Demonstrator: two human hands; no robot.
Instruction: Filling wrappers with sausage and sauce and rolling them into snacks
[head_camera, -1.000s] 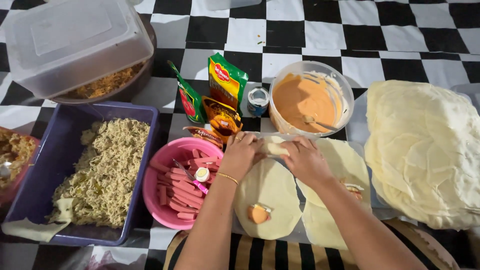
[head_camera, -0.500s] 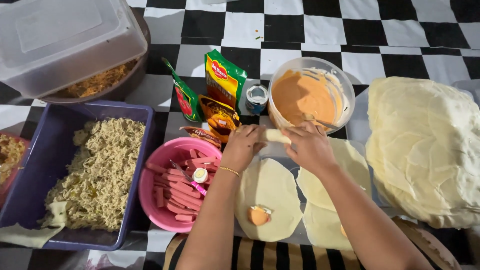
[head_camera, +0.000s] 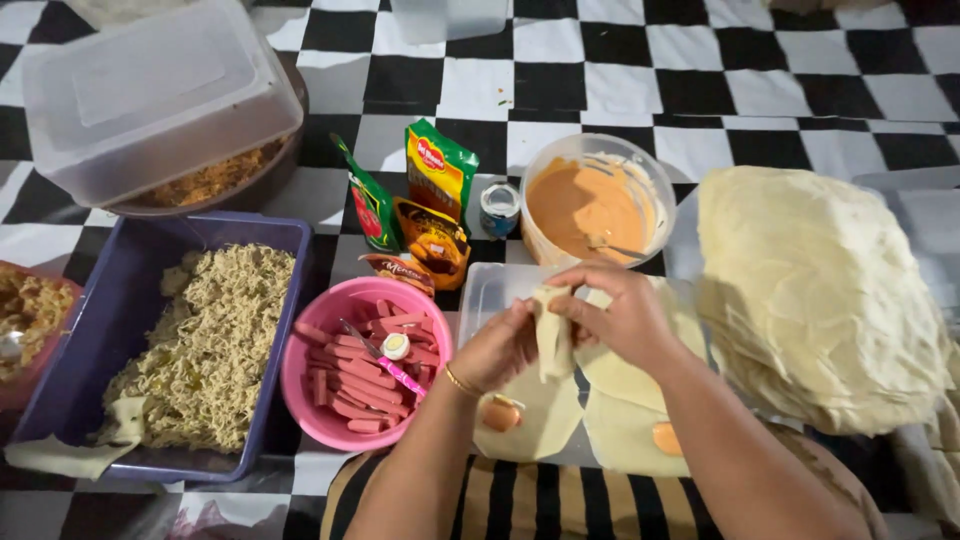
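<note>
I see my left hand (head_camera: 500, 348) and right hand (head_camera: 610, 315) both pinched shut on a rolled wrapper (head_camera: 553, 335), held upright just below the tub of orange sauce (head_camera: 592, 205). The pink bowl of sausage strips (head_camera: 362, 362) sits lower-left of that tub.

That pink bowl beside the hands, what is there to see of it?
The pink bowl is round, looks like plastic and stands upright on the checkered floor, between the purple tray of noodles and the person's left hand. It is filled with reddish sausage strips, lying loosely piled. A small tool with a pink handle rests on top of them. Neither hand touches it.
</note>
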